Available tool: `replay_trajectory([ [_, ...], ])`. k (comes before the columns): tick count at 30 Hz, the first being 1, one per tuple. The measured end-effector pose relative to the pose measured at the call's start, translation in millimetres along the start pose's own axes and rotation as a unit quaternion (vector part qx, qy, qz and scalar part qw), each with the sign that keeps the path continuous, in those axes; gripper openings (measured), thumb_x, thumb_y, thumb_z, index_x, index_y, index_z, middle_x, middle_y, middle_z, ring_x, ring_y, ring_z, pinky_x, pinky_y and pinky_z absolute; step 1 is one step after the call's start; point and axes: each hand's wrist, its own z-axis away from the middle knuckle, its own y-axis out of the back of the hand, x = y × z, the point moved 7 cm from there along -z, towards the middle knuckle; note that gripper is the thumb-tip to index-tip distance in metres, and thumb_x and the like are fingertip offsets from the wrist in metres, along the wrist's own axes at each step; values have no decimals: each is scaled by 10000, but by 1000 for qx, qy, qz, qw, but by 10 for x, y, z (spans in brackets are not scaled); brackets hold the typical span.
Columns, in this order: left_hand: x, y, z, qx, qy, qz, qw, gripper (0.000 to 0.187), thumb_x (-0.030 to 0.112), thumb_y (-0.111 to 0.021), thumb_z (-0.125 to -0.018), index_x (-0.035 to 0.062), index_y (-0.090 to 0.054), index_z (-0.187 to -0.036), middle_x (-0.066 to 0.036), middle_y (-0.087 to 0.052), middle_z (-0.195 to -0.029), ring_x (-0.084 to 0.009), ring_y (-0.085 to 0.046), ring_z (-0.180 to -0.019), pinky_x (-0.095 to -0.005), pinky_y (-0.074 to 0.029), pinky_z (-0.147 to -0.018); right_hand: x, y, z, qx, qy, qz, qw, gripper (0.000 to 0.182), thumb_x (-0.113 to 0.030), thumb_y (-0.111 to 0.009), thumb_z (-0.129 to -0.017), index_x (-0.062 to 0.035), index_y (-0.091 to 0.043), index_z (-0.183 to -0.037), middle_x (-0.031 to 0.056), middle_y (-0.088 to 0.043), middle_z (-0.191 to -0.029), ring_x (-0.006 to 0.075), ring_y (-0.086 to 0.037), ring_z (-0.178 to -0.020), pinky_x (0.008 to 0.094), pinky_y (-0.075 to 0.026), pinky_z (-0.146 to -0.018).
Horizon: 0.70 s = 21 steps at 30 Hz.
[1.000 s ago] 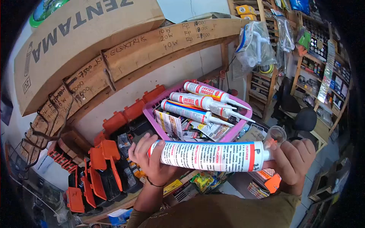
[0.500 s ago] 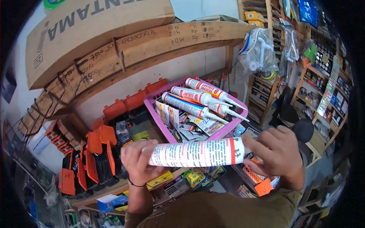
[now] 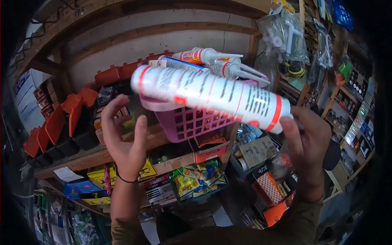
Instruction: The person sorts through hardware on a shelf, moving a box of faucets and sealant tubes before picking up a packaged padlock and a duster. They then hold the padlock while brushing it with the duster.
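Observation:
A white sealant tube with red bands and black print hangs in front of the basket, slightly blurred and sloping down to the right. My right hand grips its right end between thumb and fingers. Apart from the tube's left end, my left hand is held up with thumb and fingers spread, nothing in it. Behind the tube stands a pink plastic basket. More sealant tubes with white nozzles lie in it, partly hidden by the held tube.
Black bins with orange lids line the shelf at left. A tray of colourful packets sits below the basket. Boxes stand at lower right. Bagged white pipe fittings hang at upper right.
My left hand has let go of the tube and opened. The tube, still in my right hand, has risen and tilted left end up. The view has tipped lower.

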Motion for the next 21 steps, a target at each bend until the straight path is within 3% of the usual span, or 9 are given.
replay_trajectory([
  [2, 4, -121, -186, -45, 13, 19, 999, 334, 99, -608, -801, 0, -513, -1106, -75, -555, -1045, -153, -539, -944, -273, -432, -788, 280, -10, -52, -3, -145, 18, 989, 339, -362, -642, -796, -24, -626, -776, 132, -542, -592, 266, -528, -504, 323, -394, -477],
  [3, 34, -188, -293, -66, 24, -8, 997, 248, 88, -600, -793, -4, -556, -1019, -86, -587, -956, -152, -567, -848, -275, -443, -736, 358, -36, -125, 9, -137, 24, 990, 348, -374, -621, -813, -27, -636, -791, 123, -532, -564, 230, -510, -483, 307, -388, -485],
  [5, 29, -369, -480, -135, 14, -33, 990, 174, 91, -606, -782, -7, -589, -925, -113, -607, -862, -173, -589, -779, -281, -450, -684, 554, -108, -209, 14, -221, -22, 975, 396, -406, -602, -821, -16, -639, -768, 104, -509, -540, 186, -477, -473, 297, -365, -477],
  [7, 23, -507, -607, -175, -41, -54, 982, 161, 103, -614, -768, -1, -601, -890, -138, -615, -826, -219, -603, -778, -297, -455, -653, 782, -150, -318, 19, -235, -22, 972, 423, -425, -594, -820, -9, -638, -755, 96, -498, -532, 171, -461, -478, 298, -355, -477],
  [9, 97, -648, -705, -262, -122, -153, 945, 186, 135, -638, -747, 28, -616, -897, -151, -620, -840, -287, -600, -814, -357, -458, -693, 885, -193, -401, 40, -266, -20, 963, 451, -444, -585, -820, -3, -638, -742, 89, -487, -523, 156, -446, -483, 298, -346, -476],
  [11, 126, -775, -813, -381, -148, -121, 905, 218, 150, -651, -741, 31, -610, -919, -150, -612, -866, -308, -589, -836, -380, -458, -721, 926, -213, -591, 35, -304, 7, 952, 500, -484, -559, -817, 1, -633, -720, 113, -499, -527, 203, -482, -489, 340, -357, -491],
  [13, 130, -839, -944, -461, -157, -123, 865, 262, 164, -658, -742, 38, -599, -964, -152, -597, -908, -321, -573, -863, -387, -463, -732, 911, -243, -803, 0, -352, 98, 931, 503, -538, -543, -792, -47, -653, -798, 169, -603, -669, 339, -598, -638, 418, -440, -578],
  [15, 54, -900, -1007, -552, -135, -90, 818, 314, 151, -686, -726, 57, -604, -1014, -128, -591, -982, -298, -564, -918, -368, -450, -811, 968, -412, -999, -60, -376, 156, 912, 495, -554, -546, -778, -77, -664, -839, 160, -629, -722, 339, -619, -687, 433, -470, -612],
  [21, -33, -1405, -1144, -605, -206, -83, 765, 353, 156, -682, -702, 64, -586, -1029, -108, -562, -1007, -282, -553, -937, -365, -453, -807, 1223, -1162, -1195, -158, -389, 144, 896, 482, -538, -570, -761, -64, -656, -779, 158, -637, -709, 324, -632, -661, 423, -489, -573],
])
